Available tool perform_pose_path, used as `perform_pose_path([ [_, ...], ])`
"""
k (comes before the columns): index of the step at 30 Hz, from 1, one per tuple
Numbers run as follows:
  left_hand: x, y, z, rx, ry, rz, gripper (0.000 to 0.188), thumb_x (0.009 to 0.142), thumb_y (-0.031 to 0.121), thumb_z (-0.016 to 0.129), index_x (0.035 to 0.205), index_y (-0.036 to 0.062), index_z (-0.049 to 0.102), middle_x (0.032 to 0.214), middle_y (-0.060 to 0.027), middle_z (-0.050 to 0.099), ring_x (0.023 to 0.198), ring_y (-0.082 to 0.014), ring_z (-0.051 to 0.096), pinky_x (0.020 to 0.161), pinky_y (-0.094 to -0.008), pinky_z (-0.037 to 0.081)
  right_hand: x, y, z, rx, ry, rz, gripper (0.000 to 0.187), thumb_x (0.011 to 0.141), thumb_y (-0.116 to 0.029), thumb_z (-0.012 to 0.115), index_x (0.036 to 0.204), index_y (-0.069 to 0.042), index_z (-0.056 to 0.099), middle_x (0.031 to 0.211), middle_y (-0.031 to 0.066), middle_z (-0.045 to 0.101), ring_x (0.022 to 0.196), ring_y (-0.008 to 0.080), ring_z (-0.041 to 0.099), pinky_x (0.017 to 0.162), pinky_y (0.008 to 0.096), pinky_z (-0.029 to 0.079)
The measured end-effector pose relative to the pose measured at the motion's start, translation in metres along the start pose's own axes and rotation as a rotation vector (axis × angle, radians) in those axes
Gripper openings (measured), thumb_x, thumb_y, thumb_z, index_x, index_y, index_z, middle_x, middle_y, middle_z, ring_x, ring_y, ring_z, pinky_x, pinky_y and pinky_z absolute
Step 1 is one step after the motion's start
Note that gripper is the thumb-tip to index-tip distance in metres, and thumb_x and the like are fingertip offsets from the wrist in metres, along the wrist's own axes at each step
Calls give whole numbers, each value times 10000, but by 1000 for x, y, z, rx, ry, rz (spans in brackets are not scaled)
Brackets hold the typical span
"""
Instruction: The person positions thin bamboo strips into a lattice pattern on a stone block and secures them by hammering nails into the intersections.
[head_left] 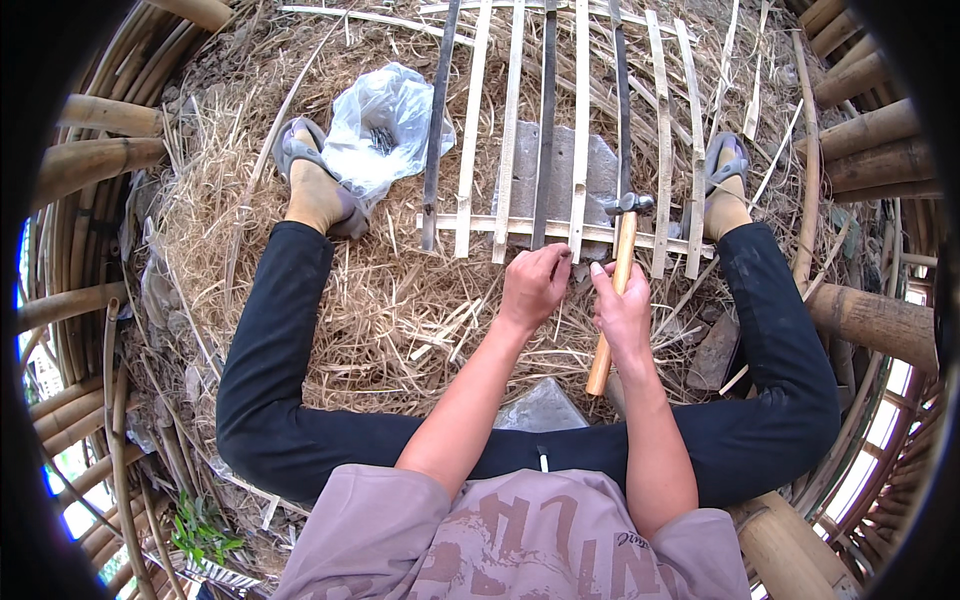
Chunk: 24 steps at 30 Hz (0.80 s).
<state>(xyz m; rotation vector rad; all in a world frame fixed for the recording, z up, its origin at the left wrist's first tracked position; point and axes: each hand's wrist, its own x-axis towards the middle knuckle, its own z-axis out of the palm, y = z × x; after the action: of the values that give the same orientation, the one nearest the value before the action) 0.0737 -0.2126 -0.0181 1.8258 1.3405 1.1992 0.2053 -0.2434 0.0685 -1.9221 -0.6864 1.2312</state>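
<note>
The hammer (616,280) has a pale wooden handle and a small dark metal head. Its long axis runs nearly straight away from the person, tilted slightly: the head is at the far end, lying over the crosswise slat (480,224), the butt end points back toward the person's lap. The right hand (622,310) is clenched round the handle at about its middle. Just to its left, the left hand (535,283) pinches its fingertips at the near end of a slat, on the near edge of the bamboo lattice (580,130); what it holds is too small to tell. The lattice lies on straw (400,310) between the person's spread legs, over a grey slab (600,170). A clear plastic bag (385,125) lies beside the left foot (315,190).
</note>
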Motion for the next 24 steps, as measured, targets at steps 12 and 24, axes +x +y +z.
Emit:
perform_pose_path([
  [12, 12, 0, -9, -60, 87, -200, 114, 883, 13, 723, 993, 6, 692, 1022, -111, 709, 776, -222, 702, 637, -322, 551, -1, -2, -1, -7, 11, -43, 263, 954, -211, 713, 1014, -22, 541, 657, 1, 551, 488, 81, 512, 425, 250, 393],
  [24, 29, -5, -15, -52, 55, -204, 98, 891, 29, 707, 986, 16, 688, 943, -125, 715, 759, -252, 701, 675, -349, 555, -22, -35, 3, 205, -90, 8, 226, 989, -169, 665, 1048, -65, 474, 647, -40, 464, 451, 37, 419, 387, 227, 334],
])
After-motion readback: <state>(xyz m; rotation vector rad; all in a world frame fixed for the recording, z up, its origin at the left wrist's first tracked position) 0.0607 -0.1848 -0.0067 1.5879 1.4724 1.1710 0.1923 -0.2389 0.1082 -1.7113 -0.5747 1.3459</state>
